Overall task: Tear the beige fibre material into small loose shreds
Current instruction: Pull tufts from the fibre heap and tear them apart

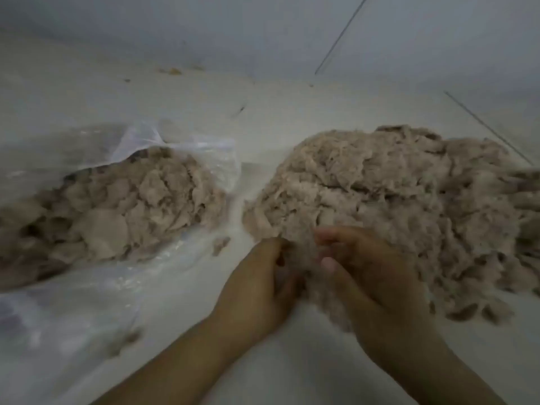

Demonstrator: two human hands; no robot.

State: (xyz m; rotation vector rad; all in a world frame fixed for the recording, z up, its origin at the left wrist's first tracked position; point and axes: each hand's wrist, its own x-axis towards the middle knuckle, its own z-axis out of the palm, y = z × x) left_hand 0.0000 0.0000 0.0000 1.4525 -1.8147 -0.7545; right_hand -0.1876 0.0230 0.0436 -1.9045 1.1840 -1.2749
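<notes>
Both hands, the left hand (260,283) and right hand (371,285), pinch a small tuft of beige fibre (301,268) between them, at the near edge of the loose shredded heap (394,194) just beyond. It looks light, soft and clingy, so it should part easily if gripped close on either side. Denser clumps (117,211) lie on a plastic bag (87,302) to the left.

Beige fibre material (394,194), clear bag (87,287)

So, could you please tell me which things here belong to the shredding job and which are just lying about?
In the job: left hand, right hand, clump between them, shredded pile, bagged chunks.
Lying about: stray scraps, small tuft.
</notes>
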